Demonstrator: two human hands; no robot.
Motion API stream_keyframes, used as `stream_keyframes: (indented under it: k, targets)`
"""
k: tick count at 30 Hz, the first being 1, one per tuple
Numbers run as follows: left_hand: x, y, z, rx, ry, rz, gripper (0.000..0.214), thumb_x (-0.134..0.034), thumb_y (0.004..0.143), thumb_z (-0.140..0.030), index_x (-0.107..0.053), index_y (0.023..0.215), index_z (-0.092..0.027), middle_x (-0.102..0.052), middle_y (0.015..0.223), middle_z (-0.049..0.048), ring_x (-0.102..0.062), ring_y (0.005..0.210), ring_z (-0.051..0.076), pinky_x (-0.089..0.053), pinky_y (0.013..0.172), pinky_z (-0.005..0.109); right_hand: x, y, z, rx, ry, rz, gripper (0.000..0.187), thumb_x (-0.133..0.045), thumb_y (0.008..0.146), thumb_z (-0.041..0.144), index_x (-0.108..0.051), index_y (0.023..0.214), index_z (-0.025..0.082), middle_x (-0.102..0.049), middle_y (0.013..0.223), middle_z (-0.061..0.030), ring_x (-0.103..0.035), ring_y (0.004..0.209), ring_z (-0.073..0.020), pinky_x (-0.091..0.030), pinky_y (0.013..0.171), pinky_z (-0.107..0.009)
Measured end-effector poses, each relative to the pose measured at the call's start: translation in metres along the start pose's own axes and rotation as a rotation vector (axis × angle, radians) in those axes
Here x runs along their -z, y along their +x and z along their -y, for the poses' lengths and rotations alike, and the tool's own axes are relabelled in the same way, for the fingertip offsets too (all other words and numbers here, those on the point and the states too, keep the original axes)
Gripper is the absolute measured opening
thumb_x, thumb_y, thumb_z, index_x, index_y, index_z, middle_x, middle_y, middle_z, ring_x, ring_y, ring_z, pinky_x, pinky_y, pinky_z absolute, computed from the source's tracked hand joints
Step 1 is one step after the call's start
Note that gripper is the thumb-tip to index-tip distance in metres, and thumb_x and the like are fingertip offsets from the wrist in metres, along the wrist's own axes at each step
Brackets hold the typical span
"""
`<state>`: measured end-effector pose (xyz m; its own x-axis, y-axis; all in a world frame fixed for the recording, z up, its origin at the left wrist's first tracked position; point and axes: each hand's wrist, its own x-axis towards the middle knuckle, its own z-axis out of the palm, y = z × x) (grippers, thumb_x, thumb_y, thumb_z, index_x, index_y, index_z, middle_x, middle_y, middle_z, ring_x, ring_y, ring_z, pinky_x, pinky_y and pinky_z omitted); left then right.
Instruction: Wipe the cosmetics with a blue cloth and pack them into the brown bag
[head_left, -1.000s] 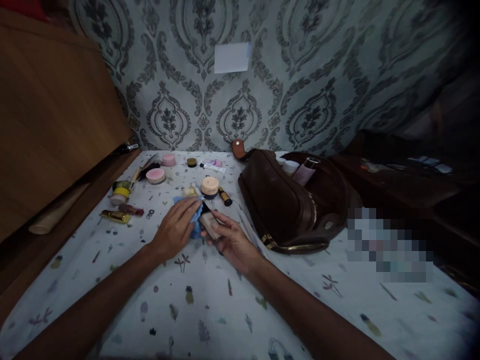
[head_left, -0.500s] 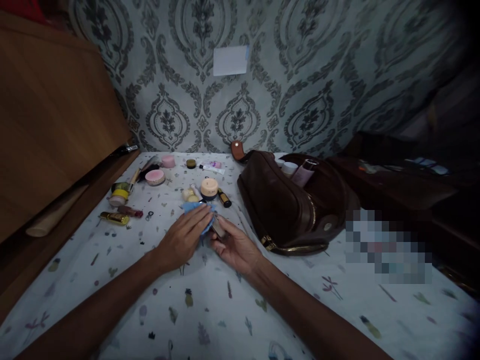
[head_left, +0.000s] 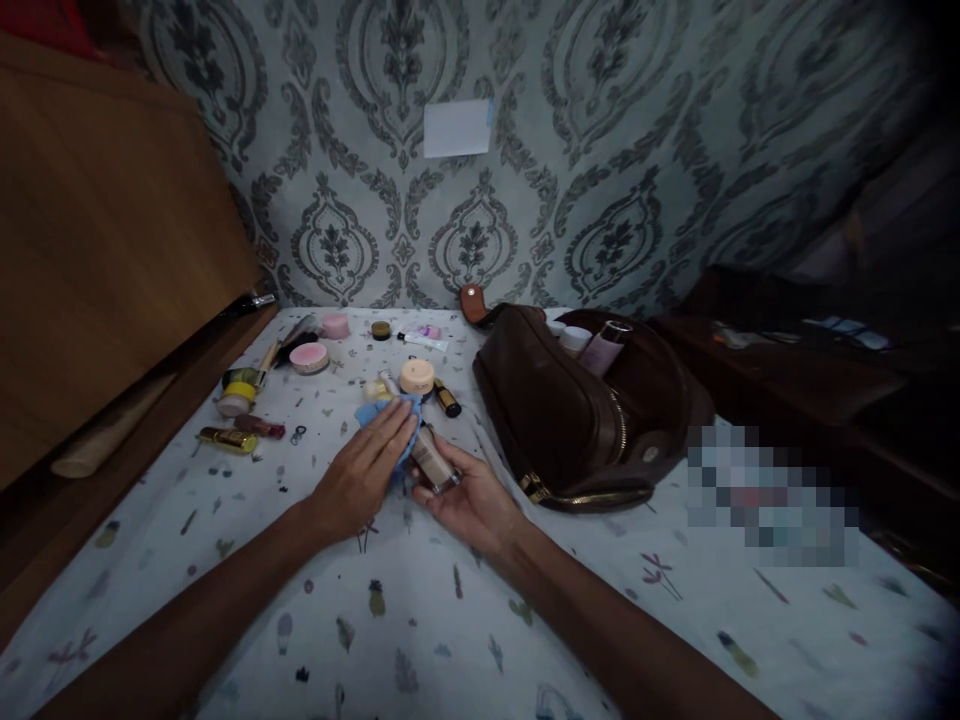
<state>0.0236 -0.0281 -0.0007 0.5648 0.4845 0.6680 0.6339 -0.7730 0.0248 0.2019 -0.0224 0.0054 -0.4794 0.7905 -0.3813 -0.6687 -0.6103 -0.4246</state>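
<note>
My right hand (head_left: 471, 503) lies palm up and holds a small beige cosmetic bottle (head_left: 433, 459) with a dark end. My left hand (head_left: 365, 467) presses a blue cloth (head_left: 390, 415) against the bottle's far end, its fingers laid flat over the cloth. Both hands rest over a white patterned sheet (head_left: 420, 620). Just beyond them stand a round peach-lidded jar (head_left: 417, 377), a small yellow item (head_left: 375, 390) and a dark gold-capped tube (head_left: 448, 398).
An open brown leather bag (head_left: 585, 410) with bottles (head_left: 600, 348) inside sits to the right. More cosmetics lie at left: a pink compact (head_left: 309, 357), a gold tube (head_left: 228, 439), a yellow-banded jar (head_left: 238, 390), brushes (head_left: 285, 340). A wooden board (head_left: 112, 240) borders the left, patterned wallpaper (head_left: 480, 200) behind.
The bottle has turned in my right hand and now lies more along the palm. My left hand with the cloth has slid back up toward the bottle's far end.
</note>
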Motion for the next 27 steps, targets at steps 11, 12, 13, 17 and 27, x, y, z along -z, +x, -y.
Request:
stream_keyframes:
  k: [11, 12, 13, 17, 27]
  targets:
    - [0.000, -0.001, 0.009, 0.107, -0.065, -0.011, 0.062, -0.027, 0.098, -0.007, -0.013, 0.157, -0.018, -0.033, 0.158, 0.0176, -0.030, 0.147, 0.026, -0.038, 0.117, 0.050, 0.000, 0.001, 0.002, 0.031, -0.030, 0.135, 0.011, -0.063, 0.090, 0.024, -0.068, 0.095, 0.016, -0.074, 0.084, -0.0082, -0.068, 0.073, -0.0163, -0.051, 0.059, -0.024]
    - [-0.001, -0.001, 0.008, 0.097, -0.068, -0.009, 0.062, -0.027, 0.098, -0.006, -0.013, 0.157, -0.018, -0.034, 0.158, 0.0178, -0.030, 0.147, 0.026, -0.038, 0.117, 0.050, 0.001, 0.002, 0.003, 0.030, -0.024, 0.130, 0.012, -0.062, 0.090, 0.026, -0.068, 0.094, 0.016, -0.074, 0.084, -0.0081, -0.067, 0.073, -0.0162, -0.050, 0.058, -0.024]
    - [-0.001, -0.001, 0.006, 0.074, -0.074, -0.004, 0.062, -0.028, 0.098, -0.006, -0.014, 0.157, -0.018, -0.035, 0.157, 0.0179, -0.030, 0.147, 0.026, -0.038, 0.117, 0.050, 0.002, 0.004, 0.003, 0.036, -0.021, 0.123, 0.012, -0.062, 0.091, 0.028, -0.068, 0.091, 0.017, -0.073, 0.082, -0.0072, -0.067, 0.072, -0.0160, -0.050, 0.056, -0.023]
    - [-0.004, -0.001, -0.003, 0.014, -0.147, 0.007, 0.062, -0.030, 0.098, -0.007, -0.016, 0.157, -0.018, -0.036, 0.156, 0.0179, -0.031, 0.147, 0.027, -0.037, 0.117, 0.051, 0.005, 0.006, 0.005, 0.106, -0.027, 0.099, 0.009, -0.066, 0.089, 0.029, -0.068, 0.085, 0.020, -0.070, 0.075, -0.0018, -0.063, 0.065, -0.0143, -0.047, 0.051, -0.022]
    - [0.000, -0.003, 0.007, 0.329, -0.392, -0.049, 0.056, -0.043, 0.099, -0.024, -0.030, 0.153, -0.022, -0.043, 0.154, 0.0124, -0.041, 0.141, 0.025, -0.039, 0.116, 0.044, 0.000, 0.000, 0.003, -0.073, -0.024, 0.078, 0.021, -0.062, 0.092, 0.029, -0.068, 0.086, 0.010, -0.068, 0.072, -0.0076, -0.060, 0.057, -0.0113, -0.042, 0.042, -0.017]
